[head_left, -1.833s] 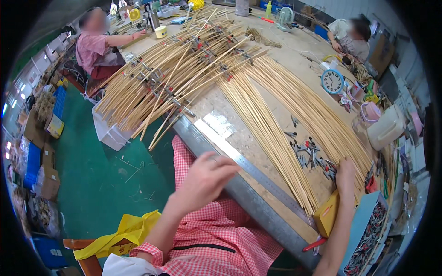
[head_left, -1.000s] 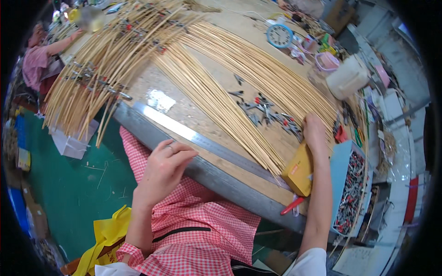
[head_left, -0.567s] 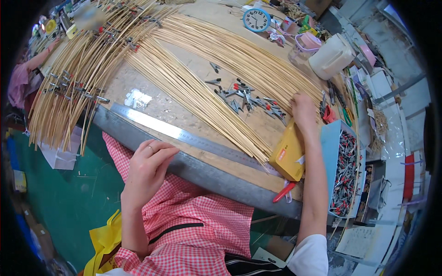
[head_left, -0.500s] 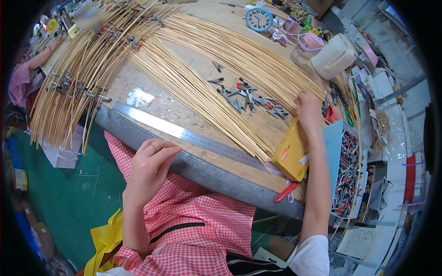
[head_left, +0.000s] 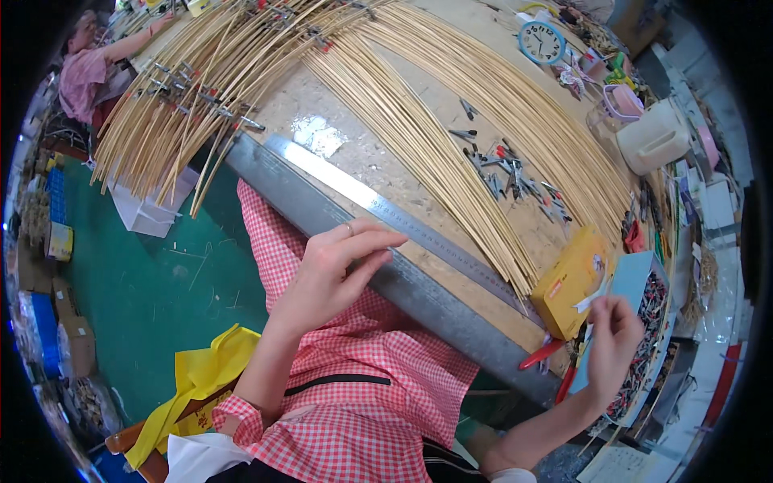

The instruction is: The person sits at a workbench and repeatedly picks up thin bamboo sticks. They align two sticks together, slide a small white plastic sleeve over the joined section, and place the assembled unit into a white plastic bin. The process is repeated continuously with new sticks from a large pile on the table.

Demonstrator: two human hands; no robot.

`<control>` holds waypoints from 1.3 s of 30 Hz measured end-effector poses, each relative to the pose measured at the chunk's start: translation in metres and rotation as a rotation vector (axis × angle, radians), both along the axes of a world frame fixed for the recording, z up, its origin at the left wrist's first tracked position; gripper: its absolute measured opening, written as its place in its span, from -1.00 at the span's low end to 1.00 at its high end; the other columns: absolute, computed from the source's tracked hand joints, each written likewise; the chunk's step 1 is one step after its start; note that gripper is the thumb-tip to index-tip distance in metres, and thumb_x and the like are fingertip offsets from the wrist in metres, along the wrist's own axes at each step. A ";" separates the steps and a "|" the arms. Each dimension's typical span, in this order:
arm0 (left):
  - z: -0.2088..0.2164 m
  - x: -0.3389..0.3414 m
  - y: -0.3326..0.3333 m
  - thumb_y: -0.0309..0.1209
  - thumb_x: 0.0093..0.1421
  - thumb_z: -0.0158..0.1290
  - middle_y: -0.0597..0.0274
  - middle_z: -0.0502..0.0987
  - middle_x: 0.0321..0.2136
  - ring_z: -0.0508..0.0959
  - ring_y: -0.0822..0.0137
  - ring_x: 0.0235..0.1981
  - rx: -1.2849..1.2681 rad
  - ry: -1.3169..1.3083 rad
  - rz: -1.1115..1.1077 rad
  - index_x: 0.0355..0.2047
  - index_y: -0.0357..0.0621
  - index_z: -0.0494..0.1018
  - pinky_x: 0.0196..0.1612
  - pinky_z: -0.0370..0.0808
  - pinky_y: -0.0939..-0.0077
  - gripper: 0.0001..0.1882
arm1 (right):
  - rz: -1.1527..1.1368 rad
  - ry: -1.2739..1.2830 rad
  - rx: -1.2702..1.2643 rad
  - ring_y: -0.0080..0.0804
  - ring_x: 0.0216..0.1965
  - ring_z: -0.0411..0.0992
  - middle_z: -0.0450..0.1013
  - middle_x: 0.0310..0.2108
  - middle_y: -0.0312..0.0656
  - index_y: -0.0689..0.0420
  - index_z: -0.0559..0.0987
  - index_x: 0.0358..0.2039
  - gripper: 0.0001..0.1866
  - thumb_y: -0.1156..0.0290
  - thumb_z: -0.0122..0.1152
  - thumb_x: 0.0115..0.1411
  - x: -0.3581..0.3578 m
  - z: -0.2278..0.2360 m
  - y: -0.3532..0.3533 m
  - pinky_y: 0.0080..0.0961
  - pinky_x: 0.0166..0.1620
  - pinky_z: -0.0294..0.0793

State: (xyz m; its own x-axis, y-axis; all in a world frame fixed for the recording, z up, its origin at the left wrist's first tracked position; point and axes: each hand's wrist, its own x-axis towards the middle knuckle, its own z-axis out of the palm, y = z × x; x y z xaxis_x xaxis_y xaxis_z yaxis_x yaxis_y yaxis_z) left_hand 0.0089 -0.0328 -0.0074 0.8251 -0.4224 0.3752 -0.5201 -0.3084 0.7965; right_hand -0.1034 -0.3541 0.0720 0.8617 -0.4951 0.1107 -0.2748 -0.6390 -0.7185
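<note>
My left hand [head_left: 330, 270] hovers at the front edge of the table, thumb and fingers drawn together; whatever may be between them does not show. My right hand [head_left: 614, 338] is over the blue box [head_left: 632, 278] full of small clips, its fingers curled in, their contents hidden. Right beside it stands a yellow box [head_left: 573, 282] with a white strip [head_left: 592, 299] at its side, close to my fingertips. A pair of red-handled pliers [head_left: 543, 354] lies below the yellow box. A metal ruler [head_left: 386, 211] runs along the table edge, next to a bundle of thin bamboo sticks [head_left: 435, 153].
Loose black clips [head_left: 515, 177] lie between two stick bundles. More sticks [head_left: 177, 121], clamped together, overhang the table at left. A blue clock [head_left: 541, 42] and a white jug [head_left: 654, 137] stand far right. Another person [head_left: 84, 80] sits at far left.
My right hand has come back from behind the yellow box to above the blue clip box. The whole view has turned, shifting the table to the right. My left hand keeps its pinched shape.
</note>
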 end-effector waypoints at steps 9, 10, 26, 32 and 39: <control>-0.005 -0.001 0.000 -0.51 0.24 0.00 -0.03 0.59 -0.29 0.64 0.23 -0.30 -0.605 0.611 0.091 -0.10 -0.43 0.48 -0.28 0.59 0.55 -0.74 | 0.139 0.171 0.607 -0.74 -0.54 0.29 0.40 -0.62 -0.38 0.26 0.55 -0.47 -0.95 0.56 0.20 0.12 -0.018 -0.067 0.107 -0.73 -0.47 0.22; -0.006 0.000 0.003 -0.50 0.24 0.01 -0.03 0.60 -0.31 0.65 0.23 -0.32 -0.654 0.633 0.111 -0.11 -0.43 0.48 -0.30 0.60 0.55 -0.74 | 0.178 0.166 0.603 -0.74 -0.54 0.29 0.41 -0.62 -0.37 0.26 0.55 -0.47 -0.95 0.56 0.21 0.12 -0.017 -0.071 0.113 -0.73 -0.47 0.22; -0.028 0.007 0.010 -0.45 0.26 0.02 -0.03 0.61 -0.38 0.66 0.20 -0.37 -0.770 0.719 0.129 -0.12 -0.44 0.46 -0.38 0.63 0.55 -0.72 | 0.348 -0.161 0.107 -0.35 -0.48 0.37 0.38 -0.46 -0.10 0.28 0.58 -0.16 -0.70 0.73 0.10 0.07 -0.007 -0.073 0.119 -0.55 -0.38 0.34; -0.031 0.006 0.012 -0.45 0.25 0.04 -0.10 0.61 -0.35 0.66 0.16 -0.35 -0.771 0.727 0.051 -0.12 -0.44 0.46 -0.39 0.65 0.53 -0.72 | 0.440 -0.116 0.137 -0.31 -0.48 0.38 0.36 -0.47 -0.07 0.28 0.57 -0.15 -0.69 0.74 0.11 0.05 -0.006 -0.072 0.126 -0.54 -0.38 0.37; -0.029 0.004 0.013 -0.42 0.23 0.07 -0.09 0.61 -0.37 0.66 0.11 -0.35 -0.752 0.722 0.046 -0.13 -0.43 0.47 -0.42 0.65 0.51 -0.70 | 0.466 -0.078 0.123 -0.28 -0.46 0.40 0.36 -0.46 -0.05 0.29 0.57 -0.18 -0.70 0.75 0.11 0.04 -0.007 -0.070 0.128 -0.49 -0.38 0.39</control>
